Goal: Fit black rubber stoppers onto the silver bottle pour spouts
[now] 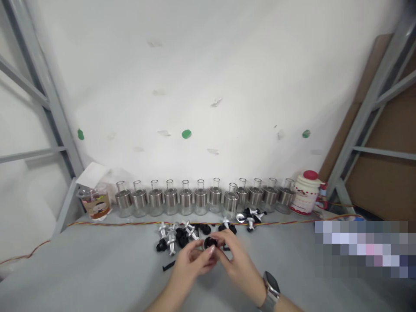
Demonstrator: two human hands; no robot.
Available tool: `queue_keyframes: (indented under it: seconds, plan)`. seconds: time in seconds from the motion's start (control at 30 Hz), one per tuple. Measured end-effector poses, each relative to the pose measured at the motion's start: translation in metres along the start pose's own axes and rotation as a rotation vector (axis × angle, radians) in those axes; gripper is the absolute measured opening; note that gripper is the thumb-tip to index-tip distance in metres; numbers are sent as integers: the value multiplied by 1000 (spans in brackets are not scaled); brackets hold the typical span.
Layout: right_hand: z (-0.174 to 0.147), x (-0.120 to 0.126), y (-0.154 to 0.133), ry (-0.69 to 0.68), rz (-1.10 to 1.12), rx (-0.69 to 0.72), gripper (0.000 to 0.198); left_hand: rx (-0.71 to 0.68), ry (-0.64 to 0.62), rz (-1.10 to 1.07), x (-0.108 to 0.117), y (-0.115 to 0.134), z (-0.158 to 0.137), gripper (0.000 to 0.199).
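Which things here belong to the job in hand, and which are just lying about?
Likely part of the job:
dark round part, held in the left hand and right hand
loose black and pale pieces
glass bottles with metal sleeves

Probably just lying about:
drink cup
white mug with red top
twisted wire

Can't ID the dark part (210, 243) tbh, L hand (193, 261) and R hand (231, 255) cover most of its sides. Blk/wht bits (171, 240) overlap & a few sit partly behind the R hand, so no exact count. Forearms (170, 292) get cut off at the btm edge, table (113, 268) too. Watch (271, 284) screen's just dark, can't read it. Pixelated patch (367, 249) on the R hides whatever's under it. Print on mug (303, 197) & cup (98, 207) is too small/blurry to read. Wire (130, 223) exits frame L, cardboard (386, 173) exits R.
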State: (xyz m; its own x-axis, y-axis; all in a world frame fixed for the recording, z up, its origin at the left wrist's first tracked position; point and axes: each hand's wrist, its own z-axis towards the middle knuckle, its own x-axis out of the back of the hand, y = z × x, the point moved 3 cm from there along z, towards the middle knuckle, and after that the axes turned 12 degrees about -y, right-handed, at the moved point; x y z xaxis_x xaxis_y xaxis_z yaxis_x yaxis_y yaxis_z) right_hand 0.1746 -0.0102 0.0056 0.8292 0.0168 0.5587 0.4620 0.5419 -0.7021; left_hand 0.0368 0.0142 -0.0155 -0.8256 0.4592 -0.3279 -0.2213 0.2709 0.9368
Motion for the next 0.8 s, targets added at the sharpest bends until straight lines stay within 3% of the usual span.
queue_keyframes:
  seconds: [0.17, 0.37, 0.63, 0.8]
  plan:
    - [-3, -6, -11, -98, -55, 25, 40, -122, -38, 39, 0, -4, 1, 45]
    - [-4, -5, -27, -161, -149, 138, 47, -195, 9, 25, 4, 5, -1, 44]
    - [0, 5, -18, 34, -32, 71, 43, -412, -48, 194, 5, 21, -6, 28]
    - [6, 2, -6, 52, 63, -5, 39, -392, -102, 219, 2, 18, -6, 26]
